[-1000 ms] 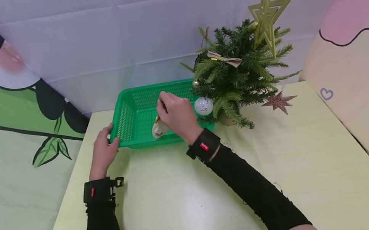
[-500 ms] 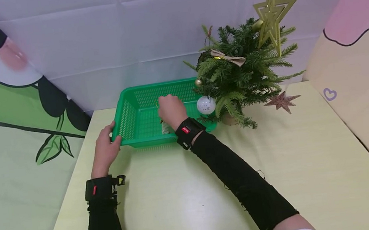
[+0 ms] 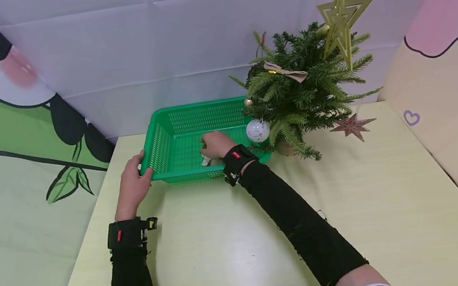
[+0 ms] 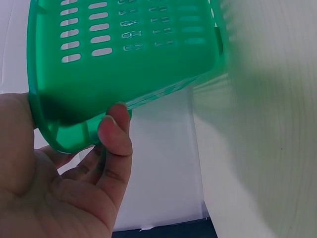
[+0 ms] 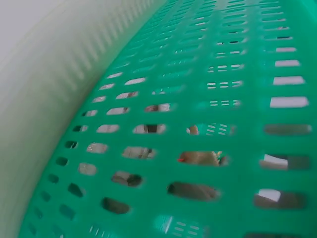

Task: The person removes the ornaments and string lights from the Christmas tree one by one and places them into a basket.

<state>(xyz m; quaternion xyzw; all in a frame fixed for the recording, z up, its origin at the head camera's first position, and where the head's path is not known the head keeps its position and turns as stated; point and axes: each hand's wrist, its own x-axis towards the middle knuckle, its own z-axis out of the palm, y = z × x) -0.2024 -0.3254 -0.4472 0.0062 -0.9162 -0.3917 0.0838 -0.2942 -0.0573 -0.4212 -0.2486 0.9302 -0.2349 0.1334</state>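
Note:
My left hand grips the near left corner of a green plastic basket. In the left wrist view its thumb and fingers curl round the basket's rim. My right hand is down inside the basket near the front wall, fingers bent, holding a small whitish ornament whose exact kind is mostly hidden. From the right wrist, the perforated green wall blocks most of the view, with bits of the hand and pale pieces showing through the slots.
A small artificial Christmas tree stands right of the basket, its branches overhanging it. It carries a gold star, a speckled white ball, a beige bow and a glittery reddish star. A pale table lies beneath.
My right hand has lowered deeper into the basket with the whitish ornament, which hung in plainer sight before. My left hand keeps its grip on the basket corner. The view has shifted slightly.

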